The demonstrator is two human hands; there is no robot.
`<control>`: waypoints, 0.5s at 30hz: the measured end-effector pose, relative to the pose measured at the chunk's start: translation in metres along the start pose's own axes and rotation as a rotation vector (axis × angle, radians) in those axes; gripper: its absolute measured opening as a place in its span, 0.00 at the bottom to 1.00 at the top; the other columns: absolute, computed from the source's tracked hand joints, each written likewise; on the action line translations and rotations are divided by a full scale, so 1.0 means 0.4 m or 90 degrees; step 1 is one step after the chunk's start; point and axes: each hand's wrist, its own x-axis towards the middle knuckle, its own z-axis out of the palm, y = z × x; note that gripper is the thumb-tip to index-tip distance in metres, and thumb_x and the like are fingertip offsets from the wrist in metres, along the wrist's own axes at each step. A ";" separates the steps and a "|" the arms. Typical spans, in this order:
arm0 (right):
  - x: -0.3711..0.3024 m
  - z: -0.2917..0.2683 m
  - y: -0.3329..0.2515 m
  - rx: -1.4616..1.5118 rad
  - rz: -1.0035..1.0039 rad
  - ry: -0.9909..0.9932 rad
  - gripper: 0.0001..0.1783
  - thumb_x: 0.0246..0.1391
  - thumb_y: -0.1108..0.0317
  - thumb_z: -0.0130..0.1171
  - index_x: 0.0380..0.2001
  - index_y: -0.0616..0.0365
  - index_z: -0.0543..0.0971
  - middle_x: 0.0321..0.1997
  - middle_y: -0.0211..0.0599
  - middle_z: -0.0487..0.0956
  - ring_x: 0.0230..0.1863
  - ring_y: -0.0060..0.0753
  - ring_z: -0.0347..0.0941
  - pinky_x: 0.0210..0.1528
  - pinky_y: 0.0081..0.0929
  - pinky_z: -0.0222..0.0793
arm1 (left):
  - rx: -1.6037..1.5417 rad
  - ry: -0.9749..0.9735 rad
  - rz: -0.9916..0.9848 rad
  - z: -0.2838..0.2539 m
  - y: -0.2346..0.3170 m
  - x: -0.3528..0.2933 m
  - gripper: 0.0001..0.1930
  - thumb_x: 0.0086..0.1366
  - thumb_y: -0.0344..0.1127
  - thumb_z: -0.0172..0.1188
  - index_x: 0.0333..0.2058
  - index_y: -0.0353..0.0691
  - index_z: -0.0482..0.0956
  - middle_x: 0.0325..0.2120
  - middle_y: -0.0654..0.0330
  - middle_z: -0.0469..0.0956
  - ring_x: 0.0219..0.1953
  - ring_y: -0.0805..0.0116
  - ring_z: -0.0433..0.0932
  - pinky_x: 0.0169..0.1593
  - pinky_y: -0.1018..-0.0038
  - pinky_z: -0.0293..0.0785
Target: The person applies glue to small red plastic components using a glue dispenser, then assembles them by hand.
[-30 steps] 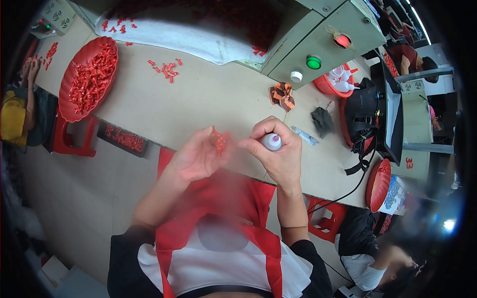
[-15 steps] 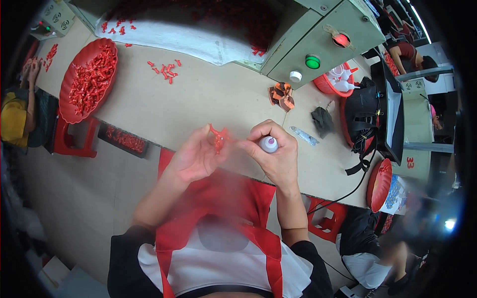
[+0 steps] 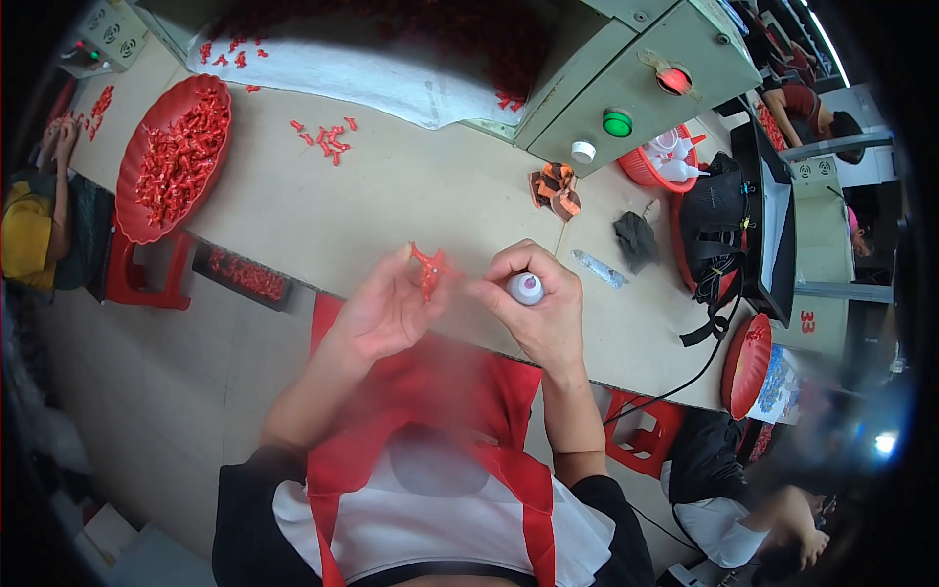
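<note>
A small red figurine [image 3: 429,271] is pinched upright between the fingers of my left hand [image 3: 384,311], over the table's near edge. Just right of it, my right hand [image 3: 545,308] is wrapped round a white squeeze bottle [image 3: 526,288], whose round end faces up toward me. The bottle's other end points toward the figurine, but a blur between the hands hides whether the two touch. Several more red figurines [image 3: 326,141] lie loose on the table beyond my left hand. A large red bowl [image 3: 125,186] at the left is heaped with the same pieces.
A green machine [image 3: 626,83] with a lit opening stands at the back. Orange-brown cloth [image 3: 558,190], a dark rag [image 3: 636,241] and a clear packet [image 3: 599,268] lie right of my hands. Beyond are a red basket [image 3: 638,166] of bottles and a black bag [image 3: 712,210]. Co-workers sit on both sides.
My right hand and the bottle have shifted very slightly left. My left hand and the figurine stay in nearly the same place. At lower right, a co-worker's arm has moved.
</note>
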 end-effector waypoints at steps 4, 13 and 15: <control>-0.001 0.003 0.000 -0.008 -0.017 0.001 0.08 0.38 0.79 0.64 0.22 0.61 0.73 0.26 0.28 0.71 0.28 0.17 0.67 0.30 0.16 0.62 | 0.003 0.004 0.000 -0.001 0.001 0.000 0.24 0.63 0.46 0.50 0.47 0.29 0.67 0.39 0.47 0.73 0.37 0.57 0.74 0.40 0.69 0.80; -0.002 0.006 0.004 -0.016 -0.022 -0.003 0.08 0.38 0.79 0.64 0.22 0.62 0.73 0.26 0.28 0.72 0.27 0.18 0.67 0.30 0.17 0.63 | 0.027 0.022 0.009 0.005 0.000 0.001 0.24 0.63 0.47 0.50 0.45 0.29 0.68 0.39 0.49 0.73 0.35 0.60 0.73 0.39 0.70 0.80; -0.001 0.007 0.006 -0.016 -0.022 -0.003 0.08 0.38 0.79 0.64 0.22 0.62 0.73 0.26 0.28 0.72 0.27 0.18 0.67 0.30 0.17 0.63 | 0.028 0.024 0.003 0.006 0.000 0.001 0.24 0.63 0.48 0.50 0.45 0.30 0.69 0.38 0.49 0.73 0.35 0.60 0.73 0.38 0.70 0.80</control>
